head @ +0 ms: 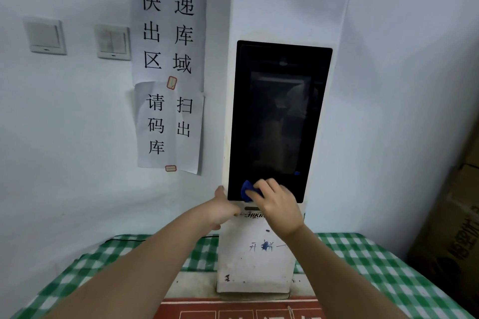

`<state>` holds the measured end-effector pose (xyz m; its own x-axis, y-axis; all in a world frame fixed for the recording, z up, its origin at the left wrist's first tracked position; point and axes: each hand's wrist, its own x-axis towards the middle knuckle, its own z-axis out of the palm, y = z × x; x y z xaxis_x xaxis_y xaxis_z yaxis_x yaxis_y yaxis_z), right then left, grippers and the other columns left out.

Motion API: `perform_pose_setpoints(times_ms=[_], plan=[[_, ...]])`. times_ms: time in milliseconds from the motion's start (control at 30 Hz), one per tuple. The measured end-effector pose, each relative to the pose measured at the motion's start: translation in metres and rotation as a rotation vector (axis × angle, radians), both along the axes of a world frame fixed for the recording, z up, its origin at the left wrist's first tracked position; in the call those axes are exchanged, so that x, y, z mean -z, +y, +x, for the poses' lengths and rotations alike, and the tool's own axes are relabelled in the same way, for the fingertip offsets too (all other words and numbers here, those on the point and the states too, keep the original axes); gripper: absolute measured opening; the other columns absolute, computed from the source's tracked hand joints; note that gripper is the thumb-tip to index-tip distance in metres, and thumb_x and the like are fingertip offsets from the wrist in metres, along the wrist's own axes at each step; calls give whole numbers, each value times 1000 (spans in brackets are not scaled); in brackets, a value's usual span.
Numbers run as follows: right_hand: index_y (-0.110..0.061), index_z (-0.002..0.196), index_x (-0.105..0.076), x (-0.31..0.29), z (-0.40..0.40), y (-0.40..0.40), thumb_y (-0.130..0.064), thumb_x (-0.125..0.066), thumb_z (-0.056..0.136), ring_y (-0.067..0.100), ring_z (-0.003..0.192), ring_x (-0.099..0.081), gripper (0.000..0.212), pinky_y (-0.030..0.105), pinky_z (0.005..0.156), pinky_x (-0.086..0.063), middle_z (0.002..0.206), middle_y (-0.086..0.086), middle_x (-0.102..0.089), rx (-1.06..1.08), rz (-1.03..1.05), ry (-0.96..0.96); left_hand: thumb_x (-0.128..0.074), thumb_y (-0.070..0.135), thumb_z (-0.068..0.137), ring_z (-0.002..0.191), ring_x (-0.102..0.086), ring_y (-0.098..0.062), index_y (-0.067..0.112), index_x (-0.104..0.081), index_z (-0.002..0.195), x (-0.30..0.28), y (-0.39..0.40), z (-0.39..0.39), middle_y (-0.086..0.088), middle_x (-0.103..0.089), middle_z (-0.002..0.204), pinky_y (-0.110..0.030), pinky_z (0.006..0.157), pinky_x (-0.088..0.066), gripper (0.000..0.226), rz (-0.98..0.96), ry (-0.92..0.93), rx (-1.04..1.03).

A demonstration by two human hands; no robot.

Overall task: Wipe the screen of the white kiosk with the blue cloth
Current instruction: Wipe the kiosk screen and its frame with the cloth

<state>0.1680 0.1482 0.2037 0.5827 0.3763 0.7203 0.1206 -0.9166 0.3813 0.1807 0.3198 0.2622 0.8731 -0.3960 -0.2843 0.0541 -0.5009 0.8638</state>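
Note:
The white kiosk (255,261) stands upright on the table against the wall. Its tall black screen (280,116) is dark and reflective. My right hand (278,206) presses a bunched blue cloth (248,190) against the screen's bottom left corner. Only a small part of the cloth shows past my fingers. My left hand (223,208) grips the kiosk's left edge just below the screen, fingers wrapped around the side.
A green and white checked tablecloth (375,267) covers the table. Paper signs (168,70) and two light switches (77,39) are on the wall to the left. Cardboard boxes (456,215) stand at the right. A red sheet (238,309) lies at the near edge.

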Motion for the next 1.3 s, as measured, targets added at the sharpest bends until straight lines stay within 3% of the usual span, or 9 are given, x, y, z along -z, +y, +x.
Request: perform_pose_setpoints(times_ms=[167, 267, 367, 500, 633, 800, 1000, 1200, 1300], plan=[[-14, 91, -69, 13, -12, -7, -5, -82, 53, 21, 71, -53, 42, 28, 51, -43, 83, 2, -57, 21, -109, 147, -49, 10, 93, 136, -34, -26, 22, 6, 153, 3, 3, 0, -10, -28, 153, -35, 104, -39, 82, 33, 2, 16], [-16, 97, -67, -10, -7, -7, -4, -79, 60, 22, 73, -52, 41, 29, 53, -43, 86, 2, -58, 8, -49, 50, -49, 10, 93, 132, -37, -25, 23, 5, 153, -1, 2, 1, -9, -27, 153, -32, 101, -40, 81, 21, -9, 17], [-16, 103, -67, -35, 1, -2, -1, -74, 65, 22, 75, -53, 42, 30, 55, -46, 91, 3, -61, 34, 63, -63, -50, 10, 93, 112, -38, -20, 22, 1, 152, -3, -2, 2, -7, -35, 143, -29, 89, -40, 79, -10, -5, 23], [-14, 99, -68, -18, 0, -7, 6, -74, 58, 24, 73, -54, 46, 29, 52, -46, 89, 4, -61, 50, 81, -56, -50, 11, 93, 126, -39, -24, 22, 8, 153, 2, -4, 0, -9, -29, 152, -29, 91, -42, 84, 33, -5, 8], [-15, 95, -67, 19, -12, -13, 3, -82, 46, 23, 72, -53, 54, 30, 50, -47, 88, 3, -59, 101, 68, 143, -49, 11, 93, 137, -34, -27, 23, 10, 153, 9, -2, -1, -11, -25, 156, -34, 106, -40, 85, 75, 9, 14], [-16, 94, -68, 2, -19, -17, -1, -80, 53, 21, 71, -53, 45, 28, 49, -43, 85, 1, -57, 76, -18, 145, -50, 10, 93, 137, -34, -26, 22, 10, 153, 1, -7, -2, -9, -23, 156, -32, 103, -40, 86, 37, -5, 5], [-15, 96, -68, -29, -13, -23, 5, -75, 60, 22, 70, -53, 42, 29, 47, -42, 86, 3, -60, 136, 157, -60, -53, 12, 90, 99, -46, -16, 23, 16, 152, 2, -19, 1, -10, -32, 150, -25, 79, -46, 93, 27, -44, -35], [-14, 90, -67, 23, -22, -30, 2, -84, 43, 20, 71, -52, 53, 27, 45, -45, 87, 1, -57, 162, 53, 212, -53, 16, 91, 122, -43, -24, 24, 18, 151, 13, -20, 0, -10, -25, 154, -31, 97, -45, 93, 79, -47, -20], [-15, 92, -67, 15, -28, -34, 2, -80, 49, 20, 71, -51, 48, 28, 44, -44, 87, 1, -56, 127, -7, 223, -54, 15, 91, 122, -43, -24, 23, 19, 151, 10, -22, 0, -11, -25, 154, -31, 91, -46, 95, 64, -45, -23]])
